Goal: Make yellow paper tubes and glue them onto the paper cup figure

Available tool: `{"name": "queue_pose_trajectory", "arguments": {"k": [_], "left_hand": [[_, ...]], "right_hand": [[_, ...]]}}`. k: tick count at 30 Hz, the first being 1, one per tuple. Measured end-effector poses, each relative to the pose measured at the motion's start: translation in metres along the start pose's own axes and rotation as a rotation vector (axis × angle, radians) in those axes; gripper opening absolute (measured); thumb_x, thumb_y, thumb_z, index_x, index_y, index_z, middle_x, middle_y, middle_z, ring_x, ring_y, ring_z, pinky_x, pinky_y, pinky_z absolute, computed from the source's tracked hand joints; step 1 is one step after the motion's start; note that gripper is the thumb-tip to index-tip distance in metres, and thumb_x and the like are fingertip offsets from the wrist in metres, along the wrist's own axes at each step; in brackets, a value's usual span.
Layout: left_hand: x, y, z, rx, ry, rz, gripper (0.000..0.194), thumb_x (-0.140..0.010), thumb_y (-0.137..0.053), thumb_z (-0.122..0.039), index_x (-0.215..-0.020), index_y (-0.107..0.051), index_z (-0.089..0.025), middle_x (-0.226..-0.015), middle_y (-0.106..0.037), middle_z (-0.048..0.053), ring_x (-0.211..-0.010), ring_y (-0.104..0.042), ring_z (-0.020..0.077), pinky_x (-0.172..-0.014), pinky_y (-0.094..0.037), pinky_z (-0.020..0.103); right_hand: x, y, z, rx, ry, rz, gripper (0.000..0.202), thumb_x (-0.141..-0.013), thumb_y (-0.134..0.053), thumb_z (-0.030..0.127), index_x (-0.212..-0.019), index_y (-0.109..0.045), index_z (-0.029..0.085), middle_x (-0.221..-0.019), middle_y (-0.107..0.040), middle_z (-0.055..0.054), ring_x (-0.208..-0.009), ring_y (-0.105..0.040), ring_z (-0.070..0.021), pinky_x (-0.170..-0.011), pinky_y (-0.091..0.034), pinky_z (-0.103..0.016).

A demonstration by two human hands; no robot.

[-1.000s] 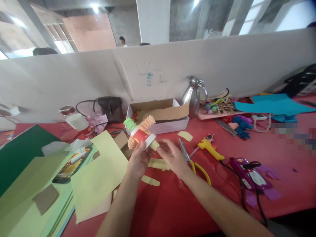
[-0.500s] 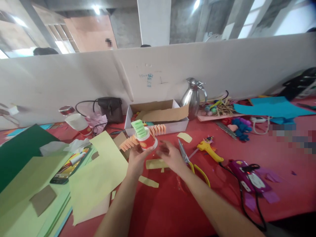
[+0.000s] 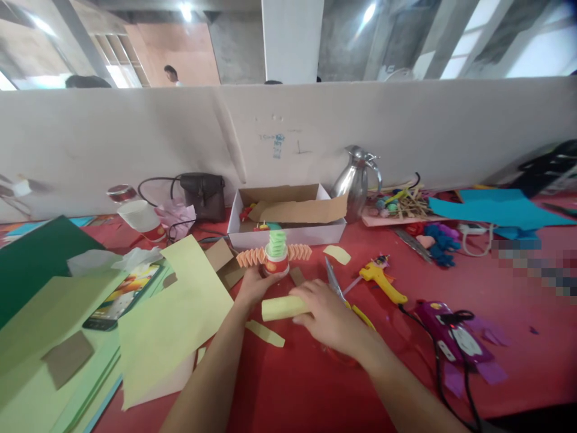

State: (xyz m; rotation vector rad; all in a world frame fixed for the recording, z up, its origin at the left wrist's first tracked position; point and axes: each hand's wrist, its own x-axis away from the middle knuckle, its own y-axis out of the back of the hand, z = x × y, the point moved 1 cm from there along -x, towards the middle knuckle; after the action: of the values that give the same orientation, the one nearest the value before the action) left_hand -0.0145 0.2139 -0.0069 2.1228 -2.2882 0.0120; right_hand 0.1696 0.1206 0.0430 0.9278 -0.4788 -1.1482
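Note:
My left hand (image 3: 255, 285) is closed around the lower left of a red and white paper cup (image 3: 276, 266), which stands upright in front of the box. Folded orange paper strips (image 3: 252, 257) stick out from both sides of the cup, and a folded green paper strip (image 3: 277, 242) rises from its top. A pale yellow paper roll (image 3: 282, 307) is gripped near its right end by my right hand (image 3: 318, 310). Just right of that hand lie scissors (image 3: 336, 278) with yellow handles, partly hidden by it. A yellow paper strip (image 3: 265, 333) lies below the roll.
A white cardboard box (image 3: 288, 236) and a steel jug (image 3: 354, 186) stand at the back. To the right lie a yellow glue gun (image 3: 384, 282) and a purple power strip (image 3: 453, 331) with cables. Yellow paper sheets (image 3: 178, 325) and a phone (image 3: 124, 297) lie left.
My right hand has taken hold of the yellow roll and lifted it from the table. The cup, in my left hand, now stands more upright and slightly farther right.

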Motion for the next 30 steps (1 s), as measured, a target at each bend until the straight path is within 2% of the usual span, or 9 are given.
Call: {"name": "queue_pose_trajectory", "arguments": {"k": [4, 7, 9, 11, 14, 17, 21, 25, 30], "left_hand": [[0.000, 0.000, 0.001, 0.039, 0.000, 0.049, 0.045, -0.061, -0.088, -0.031, -0.100, -0.072, -0.014, -0.092, -0.078, 0.011, -0.086, -0.073, 0.0287, -0.079, -0.056, 0.039], [0.000, -0.001, 0.001, 0.048, -0.017, 0.031, 0.052, -0.060, -0.089, -0.031, -0.106, -0.070, -0.016, -0.103, -0.077, 0.011, -0.095, -0.072, 0.0287, -0.086, -0.055, 0.039], [0.000, -0.001, 0.002, 0.043, -0.008, 0.025, 0.053, -0.060, -0.090, -0.032, -0.105, -0.069, -0.015, -0.102, -0.077, 0.012, -0.094, -0.072, 0.0290, -0.085, -0.056, 0.040], [0.000, -0.001, 0.002, 0.035, 0.003, 0.028, 0.054, -0.060, -0.090, -0.034, -0.105, -0.068, -0.014, -0.100, -0.077, 0.013, -0.091, -0.073, 0.0291, -0.083, -0.056, 0.040], [0.001, 0.000, 0.004, 0.028, 0.002, 0.030, 0.058, -0.061, -0.090, -0.037, -0.109, -0.067, -0.013, -0.101, -0.077, 0.013, -0.092, -0.073, 0.0297, -0.084, -0.056, 0.041], [0.000, -0.001, 0.005, 0.028, -0.005, 0.024, 0.060, -0.062, -0.089, -0.038, -0.111, -0.065, -0.012, -0.103, -0.077, 0.013, -0.095, -0.072, 0.0302, -0.087, -0.056, 0.042], [0.000, -0.004, 0.005, 0.046, -0.037, 0.020, 0.060, -0.065, -0.088, -0.037, -0.115, -0.064, -0.016, -0.111, -0.076, 0.011, -0.101, -0.072, 0.0279, -0.092, -0.055, 0.040], [0.003, -0.007, 0.005, 0.026, -0.065, 0.015, 0.054, -0.067, -0.086, -0.039, -0.112, -0.066, -0.017, -0.109, -0.077, 0.011, -0.099, -0.073, 0.0280, -0.090, -0.057, 0.041], [0.004, -0.008, 0.009, -0.058, -0.131, -0.022, 0.058, -0.070, -0.084, -0.042, -0.118, -0.065, -0.016, -0.112, -0.076, 0.012, -0.102, -0.072, 0.0290, -0.092, -0.055, 0.042]], "right_hand": [[-0.003, 0.051, 0.002, -0.273, 0.011, -0.148, 0.045, -0.087, -0.071, 0.027, -0.129, -0.058, 0.032, -0.119, -0.069, -0.006, -0.100, -0.067, -0.0262, -0.082, -0.054, -0.040], [-0.033, 0.083, 0.002, -0.327, 0.076, -0.348, 0.036, -0.090, -0.069, 0.035, -0.125, -0.060, 0.030, -0.118, -0.070, -0.004, -0.101, -0.066, -0.0259, -0.082, -0.055, -0.039], [-0.060, 0.092, 0.002, -0.343, 0.135, -0.441, 0.038, -0.090, -0.068, 0.030, -0.127, -0.060, 0.031, -0.124, -0.068, -0.003, -0.107, -0.065, -0.0252, -0.088, -0.054, -0.041], [-0.085, 0.089, 0.000, -0.321, 0.182, -0.447, 0.042, -0.090, -0.067, 0.025, -0.131, -0.059, 0.032, -0.130, -0.065, -0.002, -0.115, -0.062, -0.0252, -0.095, -0.052, -0.043], [-0.106, 0.071, -0.005, -0.290, 0.261, -0.397, 0.045, -0.091, -0.064, 0.017, -0.133, -0.059, 0.032, -0.132, -0.064, -0.004, -0.123, -0.058, -0.0240, -0.102, -0.049, -0.044], [-0.107, 0.050, -0.010, -0.264, 0.301, -0.376, 0.047, -0.091, -0.064, 0.014, -0.133, -0.061, 0.033, -0.125, -0.063, -0.005, -0.118, -0.060, -0.0231, -0.104, -0.048, -0.045], [-0.100, 0.030, -0.015, -0.222, 0.273, -0.371, 0.050, -0.088, -0.065, 0.009, -0.130, -0.064, 0.035, -0.113, -0.061, -0.005, -0.109, -0.062, -0.0234, -0.101, -0.050, -0.044], [-0.100, 0.028, -0.017, -0.203, 0.270, -0.345, 0.049, -0.086, -0.067, 0.009, -0.129, -0.065, 0.032, -0.112, -0.061, -0.006, -0.109, -0.061, -0.0245, -0.101, -0.049, -0.045], [-0.104, 0.038, -0.018, -0.272, 0.281, -0.267, 0.049, -0.086, -0.066, 0.008, -0.130, -0.064, 0.030, -0.120, -0.063, -0.007, -0.116, -0.060, -0.0236, -0.102, -0.049, -0.044]]}}
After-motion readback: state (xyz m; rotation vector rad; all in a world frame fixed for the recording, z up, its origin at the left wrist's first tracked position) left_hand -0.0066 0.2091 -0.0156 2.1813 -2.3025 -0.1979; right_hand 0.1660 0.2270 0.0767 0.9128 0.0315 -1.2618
